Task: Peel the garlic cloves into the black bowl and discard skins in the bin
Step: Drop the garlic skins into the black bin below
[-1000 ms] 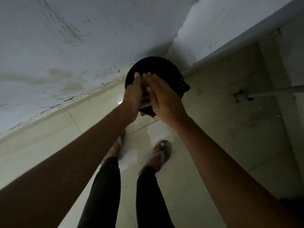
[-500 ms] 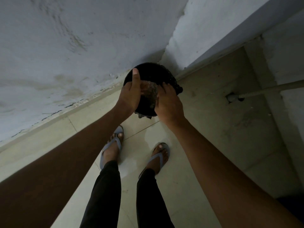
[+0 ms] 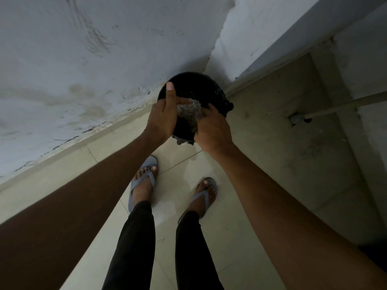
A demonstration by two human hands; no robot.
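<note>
A round black bin [image 3: 195, 86] lined with a black bag stands on the floor in the wall corner. Right above its near rim, a pale crumpled clump of garlic skins [image 3: 189, 110] sits between my two hands. My left hand [image 3: 164, 116] cups the clump from the left, thumb straight up and one finger curled over the top. My right hand [image 3: 213, 127] grips the clump from the right with curled fingers. The inside of the bin is dark and shows nothing. No black bowl or garlic cloves are in view.
A stained white wall [image 3: 83, 70] runs along the left and meets a second wall behind the bin. A corrugated hose [image 3: 335, 105] enters a floor drain [image 3: 298, 119] at the right. My feet in grey sandals [image 3: 144, 181] stand on the pale tiled floor [image 3: 261, 164].
My hands, pressed together over the bin a second ago, have parted slightly and the clump of skins now shows between them. The camera has dipped, showing both feet.
</note>
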